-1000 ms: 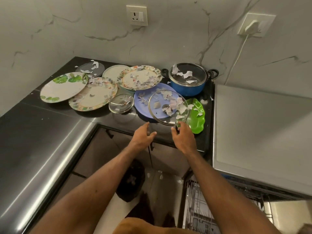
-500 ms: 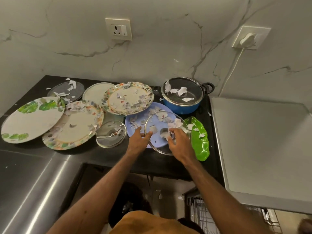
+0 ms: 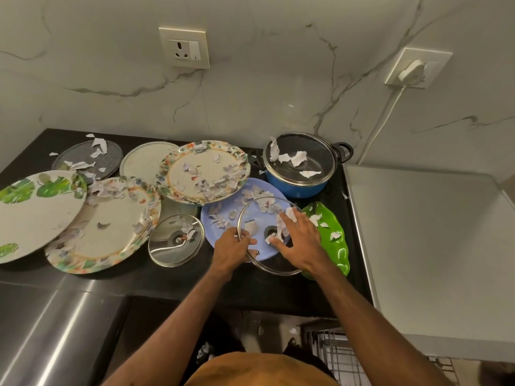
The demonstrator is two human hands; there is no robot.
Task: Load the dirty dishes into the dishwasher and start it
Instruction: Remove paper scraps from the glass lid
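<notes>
A large glass lid [image 3: 260, 218] with a steel rim lies over a blue plate [image 3: 223, 213] on the black counter, strewn with paper scraps. My left hand [image 3: 232, 249] pinches the lid's left rim. My right hand [image 3: 299, 240] lies flat on the lid with fingers spread, next to its centre knob. A green leaf-shaped dish [image 3: 333, 238] sits just right of the lid. Behind it stands a blue pot [image 3: 299, 169] with its own lid. Floral plates [image 3: 204, 172] and a smaller glass lid [image 3: 175, 240] lie to the left. The dishwasher rack [image 3: 338, 355] shows at the bottom.
A leaf-print plate [image 3: 33, 213], a second floral plate [image 3: 108, 227], a dark round plate [image 3: 89, 157] and a pale plate [image 3: 143, 160] crowd the left counter. A steel surface [image 3: 50, 330] lies at lower left, a grey appliance top [image 3: 429, 246] at right. A cable [image 3: 381, 118] hangs from the wall socket.
Both hands reached forward from the counter edge onto the large glass lid. My left hand took hold of its rim and my right hand spread flat over it. The view shifted closer.
</notes>
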